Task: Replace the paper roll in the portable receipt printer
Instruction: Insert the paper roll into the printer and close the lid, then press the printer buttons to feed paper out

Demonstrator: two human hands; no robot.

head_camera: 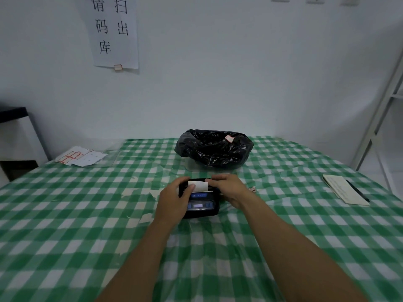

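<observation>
A small black portable receipt printer (pixel 201 203) sits on the green-and-white checked tablecloth (pixel 87 214) in the middle of the table. A strip of white paper (pixel 198 185) sticks up from its top slot. My left hand (pixel 173 201) grips the printer's left side, thumb resting by the paper. My right hand (pixel 231 188) covers the printer's top right corner, fingers lying over the lid beside the paper. The roll inside is hidden.
A bin lined with a black bag (pixel 214 149) stands just behind the printer. Label sheets (pixel 79 159) lie at the far left. A notepad with a pen (pixel 346 189) lies at the right. A small scrap (pixel 252 188) rests by my right wrist.
</observation>
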